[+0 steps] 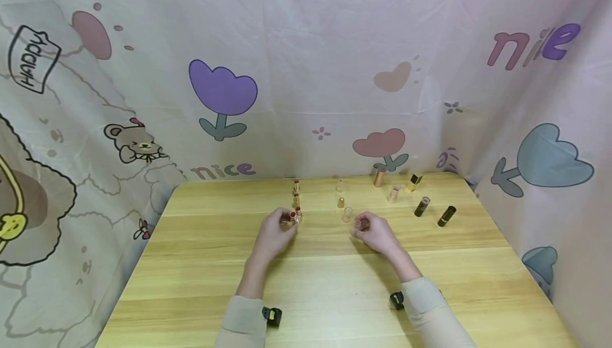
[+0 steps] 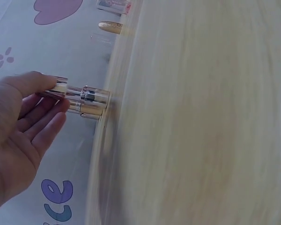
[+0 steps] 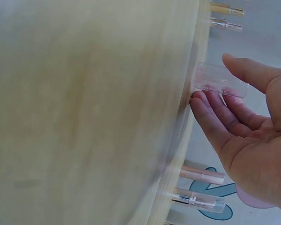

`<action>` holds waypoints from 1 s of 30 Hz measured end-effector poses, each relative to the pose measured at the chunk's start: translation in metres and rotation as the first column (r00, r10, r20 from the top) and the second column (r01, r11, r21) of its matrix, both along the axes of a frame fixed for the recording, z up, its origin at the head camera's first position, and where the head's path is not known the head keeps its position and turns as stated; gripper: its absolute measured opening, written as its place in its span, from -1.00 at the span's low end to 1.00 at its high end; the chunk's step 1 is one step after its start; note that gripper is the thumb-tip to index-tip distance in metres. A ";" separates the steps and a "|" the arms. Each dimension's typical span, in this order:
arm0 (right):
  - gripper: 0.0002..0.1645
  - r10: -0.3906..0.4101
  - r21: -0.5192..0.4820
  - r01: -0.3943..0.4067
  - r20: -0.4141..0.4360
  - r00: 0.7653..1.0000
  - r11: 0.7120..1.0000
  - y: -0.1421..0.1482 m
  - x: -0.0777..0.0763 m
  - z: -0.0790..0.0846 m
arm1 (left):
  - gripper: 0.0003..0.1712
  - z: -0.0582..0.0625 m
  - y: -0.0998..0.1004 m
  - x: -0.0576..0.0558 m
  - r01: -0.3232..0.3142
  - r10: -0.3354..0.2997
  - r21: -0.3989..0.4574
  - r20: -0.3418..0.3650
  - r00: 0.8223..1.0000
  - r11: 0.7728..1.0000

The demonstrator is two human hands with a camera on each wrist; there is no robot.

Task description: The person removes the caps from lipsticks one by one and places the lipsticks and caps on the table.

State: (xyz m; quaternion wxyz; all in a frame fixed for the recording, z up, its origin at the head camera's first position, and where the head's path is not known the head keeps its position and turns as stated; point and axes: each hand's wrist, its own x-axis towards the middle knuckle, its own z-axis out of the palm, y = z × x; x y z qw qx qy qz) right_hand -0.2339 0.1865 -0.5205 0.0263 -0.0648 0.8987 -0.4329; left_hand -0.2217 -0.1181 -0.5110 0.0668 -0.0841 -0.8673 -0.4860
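At the table's middle left, my left hand point(image 1: 277, 232) pinches an uncapped lipstick point(image 1: 293, 217) with a red tip. Its thumb and fingers hold the shiny tube point(image 2: 61, 86) in the left wrist view. Right behind it stands another red-tipped lipstick point(image 1: 298, 212), with a gold one point(image 1: 296, 199) and a further red one point(image 1: 296, 185) in line beyond. My right hand point(image 1: 375, 231) is beside a clear cap point(image 1: 347, 214) upright on the table. In the right wrist view, thumb and fingers are spread on either side of the clear cap point(image 3: 213, 77); firm contact is not visible.
A gold bullet-shaped cap point(image 1: 341, 202) and a clear pinkish cap point(image 1: 340, 185) stand behind. Farther right are a rose-gold tube point(image 1: 380, 177), a clear-topped tube point(image 1: 393, 194), a gold-black one point(image 1: 414, 181), and two dark tubes point(image 1: 422, 206). A printed curtain point(image 1: 306, 71) hangs behind the table.
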 end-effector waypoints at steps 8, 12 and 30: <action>-0.47 -0.015 -0.023 0.016 0.026 1.000 1.000 0.002 0.003 0.002 | -0.66 -0.004 0.002 -0.002 0.028 -0.027 -0.017 0.022 0.999 0.999; -0.35 -0.035 -0.042 0.035 0.014 0.999 0.998 0.003 0.004 0.003 | -0.67 -0.004 0.002 -0.001 0.030 -0.028 -0.047 0.045 0.999 0.998; -0.09 -0.411 -0.399 0.287 -0.269 0.871 0.871 0.017 -0.002 0.009 | -0.73 -0.010 0.004 -0.004 0.072 -0.064 -0.079 0.100 0.993 0.994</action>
